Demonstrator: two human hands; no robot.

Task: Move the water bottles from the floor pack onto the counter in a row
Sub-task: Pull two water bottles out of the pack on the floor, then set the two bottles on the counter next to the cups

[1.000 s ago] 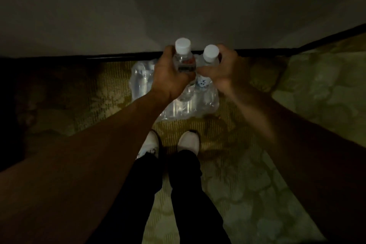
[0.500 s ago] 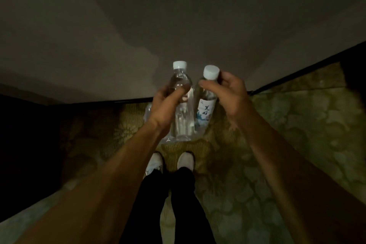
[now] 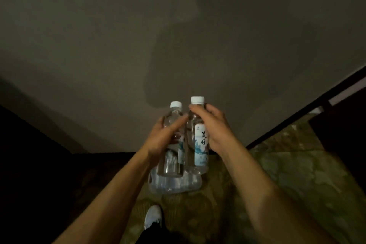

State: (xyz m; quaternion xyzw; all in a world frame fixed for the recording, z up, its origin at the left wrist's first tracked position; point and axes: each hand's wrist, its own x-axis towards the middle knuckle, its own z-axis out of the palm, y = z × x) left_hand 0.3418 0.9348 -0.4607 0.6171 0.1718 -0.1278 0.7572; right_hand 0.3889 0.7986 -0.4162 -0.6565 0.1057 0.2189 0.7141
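Two bottles stand upright in our grip: left hand (image 3: pixel 166 136) holds the left bottle (image 3: pixel 174 156), right hand (image 3: pixel 213 130) the right bottle (image 3: pixel 201 144); no worktop shows.

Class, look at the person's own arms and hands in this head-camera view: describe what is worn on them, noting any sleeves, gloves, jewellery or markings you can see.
Both forearms are bare all the way to the bottom edge of the picture, so no sleeves show. The left hand and right hand wear no gloves. No watch, ring, bracelet or marking can be made out on either wrist or finger, though the dim light could hide small details.
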